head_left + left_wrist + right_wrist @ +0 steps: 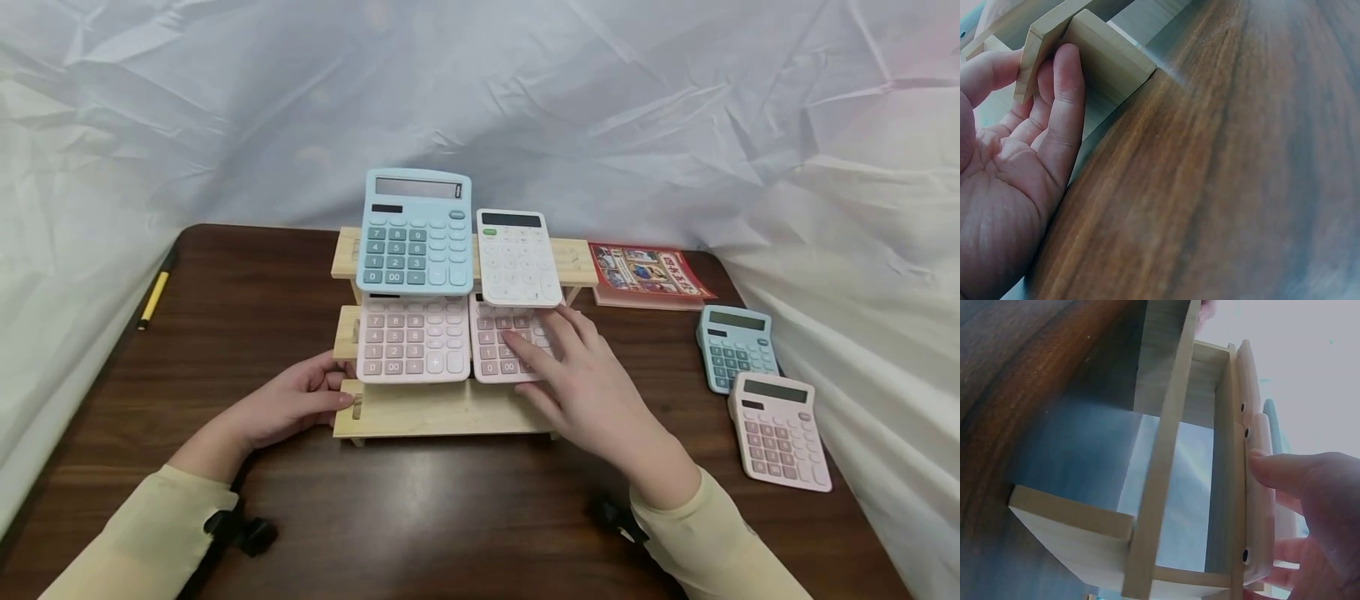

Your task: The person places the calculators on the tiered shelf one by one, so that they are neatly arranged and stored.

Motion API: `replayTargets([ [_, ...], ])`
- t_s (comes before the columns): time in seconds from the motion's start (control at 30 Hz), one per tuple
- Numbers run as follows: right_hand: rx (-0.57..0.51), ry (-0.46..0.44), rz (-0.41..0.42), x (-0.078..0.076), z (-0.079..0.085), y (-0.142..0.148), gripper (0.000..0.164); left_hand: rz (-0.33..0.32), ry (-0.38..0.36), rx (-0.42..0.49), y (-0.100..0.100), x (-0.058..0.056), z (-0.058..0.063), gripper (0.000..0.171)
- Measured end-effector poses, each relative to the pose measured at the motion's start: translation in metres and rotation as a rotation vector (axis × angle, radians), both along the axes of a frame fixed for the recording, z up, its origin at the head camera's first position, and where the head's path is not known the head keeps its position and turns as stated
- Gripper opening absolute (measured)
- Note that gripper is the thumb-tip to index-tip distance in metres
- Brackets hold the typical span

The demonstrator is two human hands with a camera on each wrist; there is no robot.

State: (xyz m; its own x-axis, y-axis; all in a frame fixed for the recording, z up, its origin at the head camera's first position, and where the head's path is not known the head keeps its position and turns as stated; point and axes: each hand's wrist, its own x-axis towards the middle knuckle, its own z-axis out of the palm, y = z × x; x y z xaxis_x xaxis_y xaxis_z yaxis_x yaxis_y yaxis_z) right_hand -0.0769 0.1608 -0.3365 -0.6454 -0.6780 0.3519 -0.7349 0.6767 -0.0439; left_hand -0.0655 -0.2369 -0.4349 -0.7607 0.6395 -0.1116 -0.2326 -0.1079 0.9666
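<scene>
A three-tier wooden stand (pixel 450 412) holds calculators on its upper two shelves. At its left end my left hand (pixel 300 396) pinches the lowest board between thumb and fingers, as the left wrist view also shows. My right hand (pixel 592 392) grips the right-hand pink calculator (pixel 487 350) on the middle tier, thumb at its lower edge and fingers over its keys and right side. Beside it sits another pink calculator (pixel 412 342). Above them, on the top tier, lean a large blue calculator (pixel 416 225) and a white calculator (pixel 519 258).
To the right on the dark wooden table (pixel 420 517) lie a small blue calculator (pixel 738 346) and a pink calculator (pixel 780 429), touching. A red booklet (pixel 648 273) lies behind the stand's right end. A yellow and black pen (pixel 155 296) is at far left.
</scene>
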Motion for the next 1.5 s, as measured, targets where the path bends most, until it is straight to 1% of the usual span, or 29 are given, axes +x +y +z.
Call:
replayTargets([
  [0.23, -0.051, -0.002, 0.018, -0.001, 0.000, -0.001, 0.058, 0.012, 0.001, -0.010, -0.001, 0.000, 0.000, 0.050],
  [0.43, -0.074, 0.009, 0.020, -0.002, -0.002, -0.001, 0.054, 0.005, -0.003, -0.008, 0.000, 0.000, 0.000, 0.051],
  [0.7, -0.024, -0.016, 0.051, -0.001, 0.006, 0.006, 0.059, 0.003, -0.012, 0.004, 0.001, -0.001, -0.001, 0.051],
  [0.87, 0.013, -0.038, 0.064, 0.001, 0.012, 0.009, 0.059, -0.001, -0.006, 0.018, 0.000, 0.000, -0.002, 0.049],
  [1.27, 0.026, -0.058, 0.075, 0.005, 0.014, 0.010, 0.060, -0.002, -0.011, 0.021, 0.000, -0.001, -0.003, 0.050],
  [1.37, 0.007, -0.054, 0.082, 0.004, 0.013, 0.010, 0.059, -0.002, -0.012, 0.018, 0.000, -0.001, -0.003, 0.050],
  [1.5, -0.044, -0.047, 0.088, -0.002, 0.008, 0.008, 0.058, 0.003, -0.011, 0.015, 0.000, -0.001, -0.003, 0.051],
])
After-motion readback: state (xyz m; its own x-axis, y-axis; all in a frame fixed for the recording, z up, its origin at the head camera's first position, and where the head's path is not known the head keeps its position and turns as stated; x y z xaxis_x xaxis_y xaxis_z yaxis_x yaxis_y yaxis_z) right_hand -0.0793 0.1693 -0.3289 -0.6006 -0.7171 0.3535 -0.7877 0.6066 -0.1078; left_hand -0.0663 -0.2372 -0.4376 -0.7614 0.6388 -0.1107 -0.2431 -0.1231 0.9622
